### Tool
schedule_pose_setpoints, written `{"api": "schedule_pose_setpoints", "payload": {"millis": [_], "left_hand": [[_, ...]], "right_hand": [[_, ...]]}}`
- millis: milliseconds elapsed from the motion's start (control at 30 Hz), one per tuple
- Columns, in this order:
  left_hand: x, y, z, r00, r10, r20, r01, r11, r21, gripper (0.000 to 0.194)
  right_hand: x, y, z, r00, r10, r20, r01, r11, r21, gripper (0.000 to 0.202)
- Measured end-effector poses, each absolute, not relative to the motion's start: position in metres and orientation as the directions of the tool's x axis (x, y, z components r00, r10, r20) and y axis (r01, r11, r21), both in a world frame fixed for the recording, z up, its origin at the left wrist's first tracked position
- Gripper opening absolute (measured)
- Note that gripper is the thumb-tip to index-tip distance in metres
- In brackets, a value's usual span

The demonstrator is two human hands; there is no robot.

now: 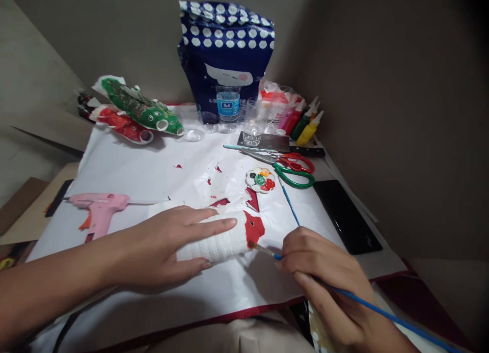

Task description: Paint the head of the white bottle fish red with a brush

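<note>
Under my left hand [179, 241] lies a white fish-shaped craft [219, 243], wrapped in ribbed white material; its head end is painted red, with a small eye. My fingers rest along its top and my thumb grips the near side. My right hand [324, 276] pinches a blue paintbrush [367, 303], whose bristles touch the lower edge of the red paint. Behind the head sits a flower-shaped palette [250, 180] with green, orange, red and black paint. A second blue brush [290, 204] leans between the palette and my right hand.
A pink glue gun [103, 208] lies at left. Green [141, 106] and red [122, 125] painted fish stand back left. Scissors [294, 174], a knife [307, 152], a black phone [347, 216] and paint bottles [309, 129] are at right. Clear cups [252, 124] and a blue bag [227, 57] stand behind.
</note>
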State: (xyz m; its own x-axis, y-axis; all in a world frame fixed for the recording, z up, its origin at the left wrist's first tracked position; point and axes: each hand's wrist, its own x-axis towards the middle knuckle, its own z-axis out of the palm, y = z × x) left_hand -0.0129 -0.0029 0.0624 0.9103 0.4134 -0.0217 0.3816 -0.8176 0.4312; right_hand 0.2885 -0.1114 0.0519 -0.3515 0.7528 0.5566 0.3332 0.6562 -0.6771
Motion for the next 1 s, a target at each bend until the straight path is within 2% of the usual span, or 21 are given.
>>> {"api": "schedule_pose_setpoints", "payload": {"millis": [200, 400, 600, 767, 900, 1000], "left_hand": [[-0.0121, -0.0037, 0.0635, 0.91, 0.414, -0.027, 0.383, -0.812, 0.44, 0.078], [-0.011, -0.005, 0.0644, 0.912, 0.41, -0.025, 0.377, -0.812, 0.446, 0.081], [-0.0105, -0.0057, 0.0646, 0.909, 0.416, -0.009, 0.376, -0.814, 0.442, 0.085], [-0.0114, -0.0056, 0.0627, 0.906, 0.422, -0.029, 0.387, -0.799, 0.46, 0.087], [-0.0106, -0.0061, 0.0632, 0.897, 0.44, -0.037, 0.404, -0.784, 0.471, 0.086], [-0.0104, -0.007, 0.0638, 0.9, 0.436, -0.028, 0.395, -0.784, 0.479, 0.086]], "right_hand": [[0.2861, -0.1058, 0.0546, -0.317, 0.727, 0.609, 0.323, 0.686, -0.652, 0.03], [0.2873, -0.1071, 0.0564, -0.359, 0.744, 0.563, 0.295, 0.663, -0.688, 0.025], [0.2856, -0.1073, 0.0571, -0.339, 0.721, 0.604, 0.308, 0.692, -0.653, 0.027], [0.2856, -0.1073, 0.0572, -0.343, 0.742, 0.577, 0.286, 0.667, -0.688, 0.027], [0.2832, -0.1043, 0.0579, -0.272, 0.737, 0.619, 0.312, 0.676, -0.668, 0.031], [0.2821, -0.1039, 0.0576, -0.296, 0.75, 0.591, 0.327, 0.661, -0.675, 0.029]]}}
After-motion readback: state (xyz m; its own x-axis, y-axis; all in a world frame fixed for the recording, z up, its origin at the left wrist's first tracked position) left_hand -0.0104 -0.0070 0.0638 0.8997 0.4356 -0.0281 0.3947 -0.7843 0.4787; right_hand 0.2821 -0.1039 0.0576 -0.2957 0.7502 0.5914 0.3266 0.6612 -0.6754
